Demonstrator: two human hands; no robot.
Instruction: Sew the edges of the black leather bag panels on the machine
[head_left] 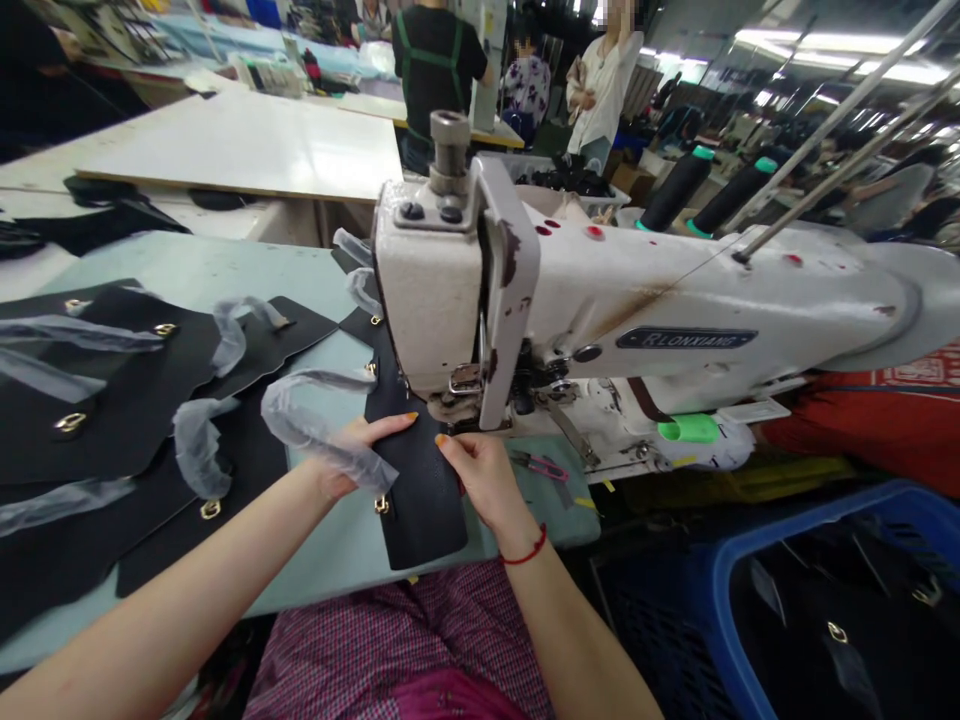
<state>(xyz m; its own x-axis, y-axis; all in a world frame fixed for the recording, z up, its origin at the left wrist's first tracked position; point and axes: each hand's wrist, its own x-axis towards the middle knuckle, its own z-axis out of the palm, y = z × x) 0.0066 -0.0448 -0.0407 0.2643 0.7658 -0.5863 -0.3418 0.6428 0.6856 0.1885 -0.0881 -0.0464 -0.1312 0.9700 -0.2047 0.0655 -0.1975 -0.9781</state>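
Observation:
A black leather panel (426,500) with gold rings and a plastic-wrapped handle (300,425) lies under the head of a white sewing machine (431,290). My left hand (356,450) is on the panel's left side, fingers stretched toward the needle area, its wrist behind the wrapped handle. On the right edge of the panel, my right hand (480,475) pinches the leather between thumb and fingers, just below the presser foot. A red string circles my right wrist.
More black panels (112,400) with wrapped handles overlap on the left of the pale green table (300,590). Pink snips (544,465) lie right of my right hand. A blue basket (720,590) holds black pieces at lower right. People stand in the background.

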